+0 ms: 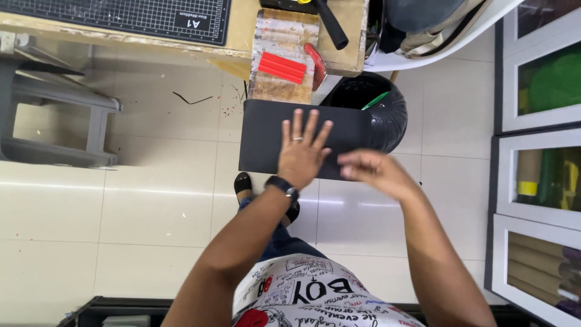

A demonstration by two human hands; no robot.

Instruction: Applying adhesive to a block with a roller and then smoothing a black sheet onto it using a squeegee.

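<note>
Black card sheet (266,136) is held flat in the air above the tiled floor (151,200), just near of the wooden surface (242,36). The left hand (301,151) presses on it with fingers spread wide; the right hand (369,169), blurred, pinches its right near edge. A black bin (387,118) stands just right of it.

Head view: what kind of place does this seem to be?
Probably a craft workshop. A gridded cutting mat lies on a worn wooden table, cabinets hold rolls of material, and the left hand presses a black sheet.
</note>
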